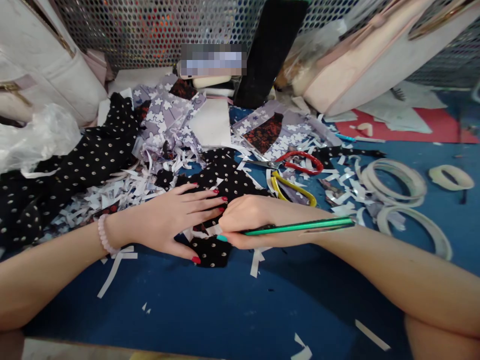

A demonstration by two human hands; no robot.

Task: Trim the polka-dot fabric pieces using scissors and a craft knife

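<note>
My left hand [176, 215] lies flat with fingers spread on a small piece of black polka-dot fabric [213, 250] in the middle of the blue table [210, 310]. A pink bead bracelet [104, 235] circles that wrist. My right hand [251, 220] is closed round a green pencil [300, 226], its tip end down against the same fabric piece and its shaft pointing right. The two hands touch over the fabric.
Red-handled scissors [296, 162] and yellow-handled scissors [292, 190] lie behind my right hand. White tape rings [397, 182] sit to the right. A larger black dotted cloth [86, 155], lilac flowered fabric [165, 115] and white paper shreds [123, 190] crowd the left and back. Pale bags [375, 55] lean on a mesh wall.
</note>
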